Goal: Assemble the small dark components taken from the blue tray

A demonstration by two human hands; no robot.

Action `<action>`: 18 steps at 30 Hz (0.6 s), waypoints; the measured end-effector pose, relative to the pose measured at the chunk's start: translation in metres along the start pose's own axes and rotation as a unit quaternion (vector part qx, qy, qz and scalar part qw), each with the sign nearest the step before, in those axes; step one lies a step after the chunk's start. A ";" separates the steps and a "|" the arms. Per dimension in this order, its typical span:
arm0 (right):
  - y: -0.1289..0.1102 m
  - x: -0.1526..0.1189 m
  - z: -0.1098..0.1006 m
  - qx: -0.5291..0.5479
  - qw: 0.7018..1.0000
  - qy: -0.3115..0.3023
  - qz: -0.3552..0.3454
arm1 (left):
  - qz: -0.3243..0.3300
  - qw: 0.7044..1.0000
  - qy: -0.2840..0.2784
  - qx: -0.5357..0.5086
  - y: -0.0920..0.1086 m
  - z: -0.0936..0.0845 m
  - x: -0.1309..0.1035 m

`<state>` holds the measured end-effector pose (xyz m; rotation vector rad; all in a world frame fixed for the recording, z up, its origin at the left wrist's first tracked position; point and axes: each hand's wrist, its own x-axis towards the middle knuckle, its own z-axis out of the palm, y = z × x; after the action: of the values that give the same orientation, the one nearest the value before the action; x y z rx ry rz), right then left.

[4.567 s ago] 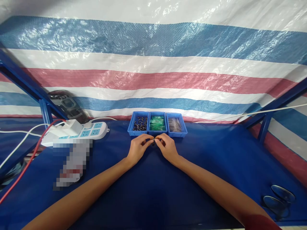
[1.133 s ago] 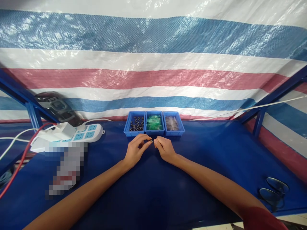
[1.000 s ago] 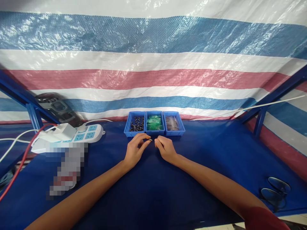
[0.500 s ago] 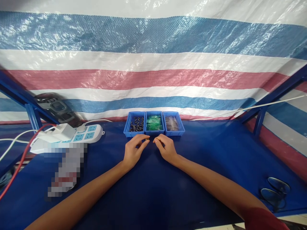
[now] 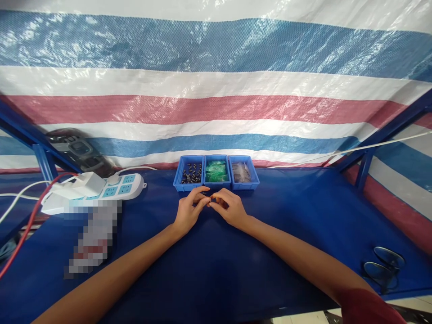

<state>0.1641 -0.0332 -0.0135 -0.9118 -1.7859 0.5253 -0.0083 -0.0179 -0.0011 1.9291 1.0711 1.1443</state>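
My left hand (image 5: 188, 210) and my right hand (image 5: 232, 208) meet at their fingertips just in front of three blue bins. Both are closed in a pinch around something tiny and dark, too small to name. The left bin (image 5: 180, 181) holds small dark metallic parts (image 5: 193, 173). Green plastic packets (image 5: 216, 172) fill the middle bin (image 5: 218, 185). In the right bin (image 5: 246, 186) lie clear bags (image 5: 241, 172) with brownish contents.
A white power strip (image 5: 126, 186) with plugs and cables lies at the left, beside a blurred-out packet (image 5: 92, 240). Eyeglasses (image 5: 383, 270) rest on the blue table (image 5: 209, 279) at the right. Behind hangs a striped sheet (image 5: 216, 108).
The gap between my hands has closed, and their fingertips now touch. My right hand has moved left toward my left hand. The view has shifted slightly.
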 end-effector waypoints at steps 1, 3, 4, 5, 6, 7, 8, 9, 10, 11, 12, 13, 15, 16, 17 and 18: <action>-0.001 0.000 0.000 -0.006 1.000 0.000 0.004 | 0.000 1.000 -0.002 -0.001 0.000 0.000 0.000; -0.003 0.000 -0.002 -0.014 1.000 0.004 0.016 | -0.002 1.000 -0.001 -0.001 0.000 0.000 0.000; -0.003 0.001 -0.002 -0.015 1.000 0.011 0.023 | -0.002 1.000 0.003 0.004 0.000 0.000 0.000; -0.004 0.001 -0.003 -0.015 0.999 0.021 0.029 | 0.002 1.000 0.007 0.012 0.000 0.000 0.000; -0.004 0.002 -0.003 -0.012 0.999 0.032 0.034 | 0.010 1.000 0.011 0.023 0.000 0.000 0.000; -0.004 0.002 -0.003 -0.009 0.998 0.040 0.039 | 0.021 0.999 0.014 0.035 0.000 0.000 0.001; -0.004 0.002 -0.004 -0.007 0.998 0.047 0.042 | 0.035 0.998 0.016 0.046 0.001 0.000 0.001; -0.003 0.003 -0.004 -0.005 0.998 0.050 0.045 | 0.049 0.997 0.018 0.054 0.001 0.000 0.002; -0.003 0.003 -0.004 -0.005 0.998 0.050 0.047 | 0.061 0.996 0.019 0.059 0.001 0.000 0.002; -0.003 0.003 -0.004 -0.004 0.998 0.048 0.048 | 0.071 0.995 0.021 0.062 0.001 0.000 0.002; -0.002 0.003 -0.004 -0.005 0.998 0.046 0.049 | 0.077 0.995 0.023 0.064 0.001 0.000 0.003; -0.002 0.003 -0.004 -0.005 0.998 0.046 0.049 | 0.080 0.994 0.025 0.065 0.001 0.000 0.003; -0.002 0.002 -0.004 -0.007 0.998 0.045 0.049 | 0.082 0.994 0.029 0.066 0.001 0.000 0.003; -0.002 0.002 -0.004 -0.008 0.998 0.044 0.049 | 0.082 0.994 0.030 0.067 0.001 0.000 0.003; -0.002 0.002 -0.004 -0.009 0.998 0.043 0.048 | 0.082 0.994 0.031 0.067 0.001 0.000 0.003; -0.003 0.002 -0.004 -0.009 0.998 0.042 0.047 | 0.083 0.994 0.033 0.068 0.002 0.000 0.003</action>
<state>0.1661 -0.0331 -0.0088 -1.0184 -1.6807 0.5240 -0.0071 -0.0163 0.0015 2.1335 1.0640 1.2609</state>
